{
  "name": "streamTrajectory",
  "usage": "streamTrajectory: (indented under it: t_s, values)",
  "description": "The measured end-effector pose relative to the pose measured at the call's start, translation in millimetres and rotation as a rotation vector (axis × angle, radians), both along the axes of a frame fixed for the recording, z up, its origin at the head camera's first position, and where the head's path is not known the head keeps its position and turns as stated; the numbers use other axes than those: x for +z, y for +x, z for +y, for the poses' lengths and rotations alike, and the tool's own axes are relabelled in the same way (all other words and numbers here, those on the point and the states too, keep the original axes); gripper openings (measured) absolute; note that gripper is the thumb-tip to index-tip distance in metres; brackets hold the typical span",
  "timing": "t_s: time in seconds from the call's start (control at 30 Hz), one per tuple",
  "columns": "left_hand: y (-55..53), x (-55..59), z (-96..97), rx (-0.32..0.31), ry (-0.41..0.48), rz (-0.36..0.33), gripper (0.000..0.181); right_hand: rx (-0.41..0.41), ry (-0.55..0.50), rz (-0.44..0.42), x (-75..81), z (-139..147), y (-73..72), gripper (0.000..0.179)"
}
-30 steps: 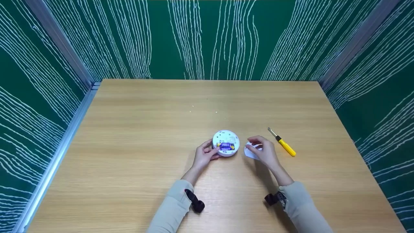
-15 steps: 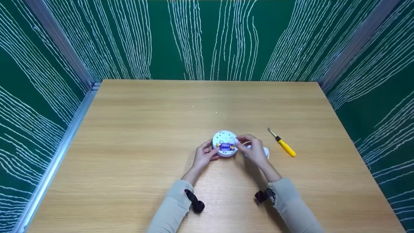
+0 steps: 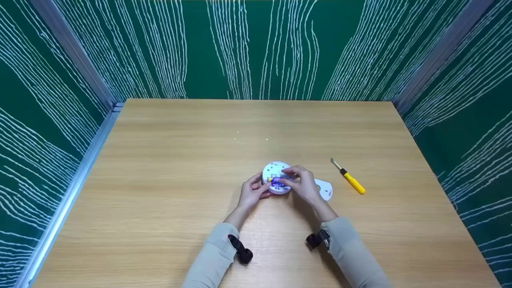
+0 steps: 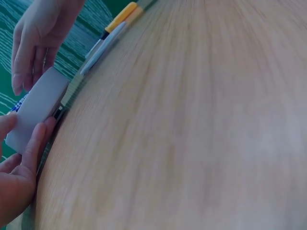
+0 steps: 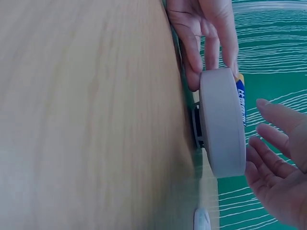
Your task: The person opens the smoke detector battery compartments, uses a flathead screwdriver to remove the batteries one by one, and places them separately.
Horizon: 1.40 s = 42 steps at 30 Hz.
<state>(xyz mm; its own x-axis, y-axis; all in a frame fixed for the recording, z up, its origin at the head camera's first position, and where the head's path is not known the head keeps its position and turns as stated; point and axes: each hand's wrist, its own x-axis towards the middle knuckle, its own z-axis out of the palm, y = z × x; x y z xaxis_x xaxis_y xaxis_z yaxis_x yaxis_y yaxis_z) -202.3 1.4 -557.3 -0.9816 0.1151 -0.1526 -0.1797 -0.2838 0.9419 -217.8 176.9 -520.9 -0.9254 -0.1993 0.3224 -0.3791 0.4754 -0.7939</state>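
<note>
A round white device (image 3: 275, 168), like a smoke alarm, stands face up with blue-and-yellow batteries (image 5: 241, 100) in its upper side. My left hand (image 3: 250, 196) grips its left edge, thumb on top beside the batteries and fingers around the side. Over the device's right part hovers my right hand (image 3: 307, 186), fingers loosely bent. In the right wrist view a gap shows between its thumb and index finger and the batteries, and it pinches nothing. A flat white cover (image 3: 326, 190) with a rounded end lies on the table, partly hidden behind the right hand.
To the right of the cover lies a screwdriver (image 3: 354, 183) with a yellow handle, its tip pointing away. Tiny pale crumbs dot the wooden table (image 3: 192, 160) farther back. Green walls with white lines close off the back and sides.
My right hand has left the white cover on the table and moved left until it is over the batteries. The left hand and the device have stayed in place.
</note>
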Motion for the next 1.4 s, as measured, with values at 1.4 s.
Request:
streamTrajectory:
  t_s: [1.4]
  values:
    - [0.8,-2.8,1.4,0.011,0.018,0.007,0.054,0.044,0.06,-0.007,-5.1,-11.3,-5.6,0.013]
